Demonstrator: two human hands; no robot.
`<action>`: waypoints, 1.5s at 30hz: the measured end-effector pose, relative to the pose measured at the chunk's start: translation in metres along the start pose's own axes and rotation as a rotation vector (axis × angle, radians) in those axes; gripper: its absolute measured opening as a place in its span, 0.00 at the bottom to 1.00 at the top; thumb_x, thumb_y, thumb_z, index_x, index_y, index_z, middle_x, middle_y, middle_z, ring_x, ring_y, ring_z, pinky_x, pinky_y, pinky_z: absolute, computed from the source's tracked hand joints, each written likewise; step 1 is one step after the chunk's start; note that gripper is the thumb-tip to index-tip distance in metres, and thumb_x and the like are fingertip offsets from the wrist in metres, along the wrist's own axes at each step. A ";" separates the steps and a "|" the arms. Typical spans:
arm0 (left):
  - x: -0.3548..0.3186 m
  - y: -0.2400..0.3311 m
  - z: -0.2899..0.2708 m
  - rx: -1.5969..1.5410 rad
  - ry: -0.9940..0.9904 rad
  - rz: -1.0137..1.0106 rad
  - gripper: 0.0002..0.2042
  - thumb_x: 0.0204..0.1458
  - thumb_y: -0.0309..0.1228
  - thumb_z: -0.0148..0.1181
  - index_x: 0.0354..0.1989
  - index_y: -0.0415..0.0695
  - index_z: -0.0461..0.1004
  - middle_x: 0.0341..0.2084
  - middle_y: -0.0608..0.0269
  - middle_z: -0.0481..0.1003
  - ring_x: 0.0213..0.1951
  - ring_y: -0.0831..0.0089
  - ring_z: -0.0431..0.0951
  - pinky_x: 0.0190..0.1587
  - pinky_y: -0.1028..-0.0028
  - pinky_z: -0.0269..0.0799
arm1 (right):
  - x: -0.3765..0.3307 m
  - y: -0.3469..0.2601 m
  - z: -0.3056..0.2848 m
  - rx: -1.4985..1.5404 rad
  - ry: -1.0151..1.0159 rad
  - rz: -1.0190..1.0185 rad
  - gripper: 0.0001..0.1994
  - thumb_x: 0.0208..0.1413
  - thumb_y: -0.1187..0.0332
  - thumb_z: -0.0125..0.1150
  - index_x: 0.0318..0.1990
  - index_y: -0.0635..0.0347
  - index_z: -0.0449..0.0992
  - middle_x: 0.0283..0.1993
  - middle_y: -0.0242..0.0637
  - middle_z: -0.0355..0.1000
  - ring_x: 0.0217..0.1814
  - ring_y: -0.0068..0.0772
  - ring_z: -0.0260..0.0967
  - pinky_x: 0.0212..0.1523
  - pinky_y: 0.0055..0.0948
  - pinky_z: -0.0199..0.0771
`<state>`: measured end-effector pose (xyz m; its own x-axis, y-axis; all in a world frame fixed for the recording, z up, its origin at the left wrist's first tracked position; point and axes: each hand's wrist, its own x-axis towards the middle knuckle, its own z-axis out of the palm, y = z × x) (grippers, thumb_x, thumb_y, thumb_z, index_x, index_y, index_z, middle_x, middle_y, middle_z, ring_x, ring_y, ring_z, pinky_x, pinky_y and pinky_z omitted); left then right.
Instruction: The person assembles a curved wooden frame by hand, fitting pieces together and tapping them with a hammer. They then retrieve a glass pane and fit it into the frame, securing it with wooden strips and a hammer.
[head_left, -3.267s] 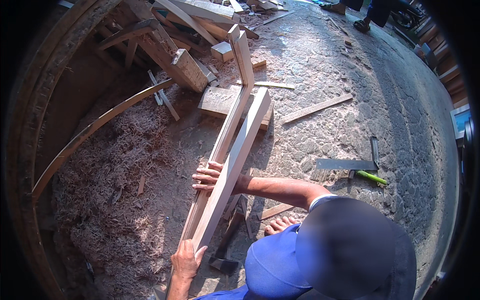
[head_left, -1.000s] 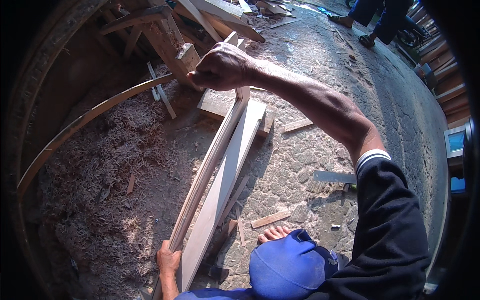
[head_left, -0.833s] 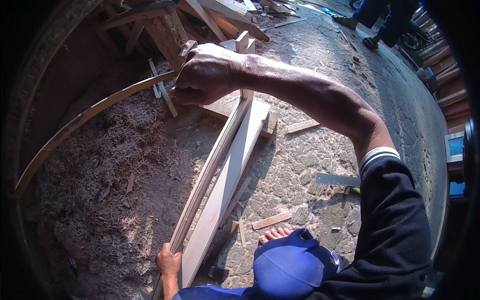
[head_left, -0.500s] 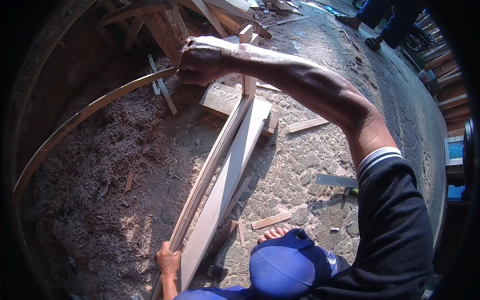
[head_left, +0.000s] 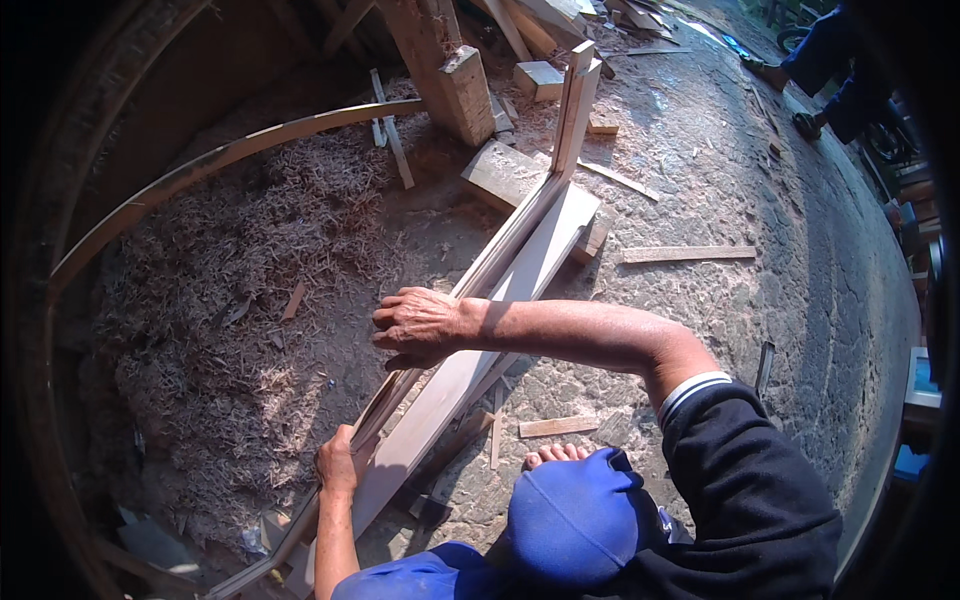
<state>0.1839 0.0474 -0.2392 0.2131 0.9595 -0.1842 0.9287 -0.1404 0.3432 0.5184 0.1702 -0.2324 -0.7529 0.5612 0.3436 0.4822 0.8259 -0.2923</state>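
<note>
1. Head view: right hand (head_left: 420,327) lies palm down, fingers curled over the thin wooden strip (head_left: 505,245) beside the long plank (head_left: 480,340).
2. Left hand (head_left: 340,462) grips the strip's lower part.
3. Both timbers slant over the wood shavings (head_left: 220,330) and stone ground (head_left: 720,180).

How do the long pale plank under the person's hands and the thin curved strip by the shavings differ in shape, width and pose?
The long plank runs straight, while the curved strip bends in an arc. The plank is broad and flat-faced; the strip is narrow. The right hand and left hand rest on the plank, whereas nothing touches the strip beside the shavings. Both are pale, bare wood.
</note>
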 end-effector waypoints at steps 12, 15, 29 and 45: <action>-0.068 -0.051 -0.091 0.192 0.560 0.244 0.24 0.57 0.49 0.67 0.17 0.46 0.68 0.17 0.63 0.70 0.23 0.66 0.73 0.27 0.64 0.71 | 0.079 -0.104 0.080 0.013 -0.440 0.025 0.25 0.53 0.43 0.69 0.41 0.58 0.77 0.30 0.47 0.80 0.35 0.52 0.81 0.35 0.48 0.81; -0.122 -0.075 -0.172 0.407 0.780 0.154 0.26 0.60 0.48 0.66 0.13 0.50 0.65 0.09 0.68 0.64 0.13 0.73 0.66 0.17 0.67 0.61 | 0.075 -0.100 0.077 0.015 -0.448 0.013 0.23 0.53 0.45 0.70 0.39 0.58 0.77 0.30 0.46 0.80 0.34 0.52 0.81 0.35 0.47 0.80; -0.179 -0.158 -0.249 0.638 0.588 -0.038 0.21 0.63 0.40 0.62 0.16 0.47 0.72 0.11 0.63 0.72 0.14 0.68 0.76 0.15 0.69 0.67 | 0.069 -0.099 0.061 -0.061 -0.520 0.068 0.22 0.54 0.47 0.71 0.37 0.57 0.74 0.26 0.43 0.79 0.31 0.50 0.81 0.32 0.46 0.80; -0.186 -0.177 -0.250 0.518 0.628 -0.094 0.17 0.64 0.38 0.59 0.23 0.44 0.78 0.12 0.57 0.73 0.17 0.59 0.78 0.20 0.61 0.70 | 0.071 -0.102 0.072 -0.045 -0.494 0.019 0.23 0.56 0.45 0.69 0.39 0.56 0.74 0.30 0.42 0.79 0.31 0.48 0.80 0.30 0.45 0.80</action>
<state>-0.0958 -0.0450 -0.0355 0.0602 0.9093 0.4118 0.9894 0.0004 -0.1455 0.3834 0.1219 -0.2420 -0.8606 0.4927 -0.1290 0.5090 0.8231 -0.2518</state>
